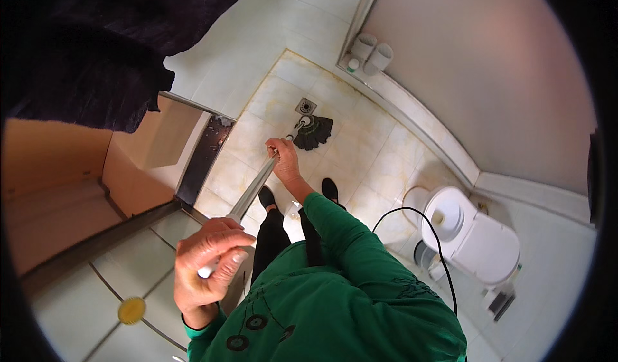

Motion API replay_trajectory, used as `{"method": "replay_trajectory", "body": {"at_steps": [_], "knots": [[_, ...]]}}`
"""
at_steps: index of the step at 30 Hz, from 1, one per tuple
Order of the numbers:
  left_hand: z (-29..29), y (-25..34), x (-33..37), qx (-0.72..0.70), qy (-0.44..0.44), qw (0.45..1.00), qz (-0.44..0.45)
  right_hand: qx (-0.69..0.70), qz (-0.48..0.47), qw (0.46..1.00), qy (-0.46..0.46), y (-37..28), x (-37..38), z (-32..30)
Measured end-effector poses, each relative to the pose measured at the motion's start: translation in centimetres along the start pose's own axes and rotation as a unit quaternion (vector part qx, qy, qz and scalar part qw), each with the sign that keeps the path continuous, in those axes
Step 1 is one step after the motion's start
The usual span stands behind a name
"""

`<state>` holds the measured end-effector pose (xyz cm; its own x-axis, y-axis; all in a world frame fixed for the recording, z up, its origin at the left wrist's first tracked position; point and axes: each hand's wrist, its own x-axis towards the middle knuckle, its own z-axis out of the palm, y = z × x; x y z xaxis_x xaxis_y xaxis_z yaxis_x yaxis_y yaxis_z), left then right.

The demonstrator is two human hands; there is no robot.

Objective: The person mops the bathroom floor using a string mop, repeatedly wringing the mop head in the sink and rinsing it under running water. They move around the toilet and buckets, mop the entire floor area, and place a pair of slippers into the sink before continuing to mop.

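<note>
A mop with a pale metal handle (pixel 250 196) slants from my chest toward the floor ahead. Its dark, stringy head (pixel 313 134) lies spread on the tiles beside a square floor drain (pixel 306 107). At the handle's upper end, my left hand (pixel 209 259) is curled round it, and a bit of the white end shows between thumb and fingers. Farther down the pole, closer to the mop head, my right hand (pixel 284 161) is closed round the shaft. Both arms are in green sleeves.
A white toilet (pixel 479 246) with its lid up stands at the right. White cups (pixel 378 58) sit on the ledge by a frosted panel (pixel 476 72). Dark cloth (pixel 116 46) hangs at upper left, above a doorway with a dark sill (pixel 203 162). A black cable (pixel 444 252) loops at my right.
</note>
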<state>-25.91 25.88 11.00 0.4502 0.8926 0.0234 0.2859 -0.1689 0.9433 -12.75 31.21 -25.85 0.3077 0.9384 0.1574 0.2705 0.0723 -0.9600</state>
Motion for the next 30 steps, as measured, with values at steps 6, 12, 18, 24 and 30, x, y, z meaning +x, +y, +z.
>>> {"method": "replay_trajectory", "body": {"at_steps": [6,12,18,24,30], "knots": [[6.7,3.8,-1.9,-0.025,0.091,0.992,0.079,-0.109,-0.078,0.988,-0.073,-3.4,1.6,-6.0],[8.9,7.1,-6.4,-0.059,0.251,0.958,0.125,-0.101,-0.136,0.973,-0.156,-8.6,0.9,-8.4],[9.7,10.6,-12.0,-0.071,0.352,0.918,0.167,-0.037,-0.256,0.941,-0.218,-13.2,-1.6,-9.3],[10.7,12.6,-19.0,-0.028,0.377,0.899,0.220,-0.002,-0.344,0.879,-0.330,-15.4,-5.7,-8.4],[15.1,12.8,-23.8,-0.037,0.461,0.860,0.215,0.149,-0.310,0.829,-0.441,-17.6,-8.5,-7.2]]}}
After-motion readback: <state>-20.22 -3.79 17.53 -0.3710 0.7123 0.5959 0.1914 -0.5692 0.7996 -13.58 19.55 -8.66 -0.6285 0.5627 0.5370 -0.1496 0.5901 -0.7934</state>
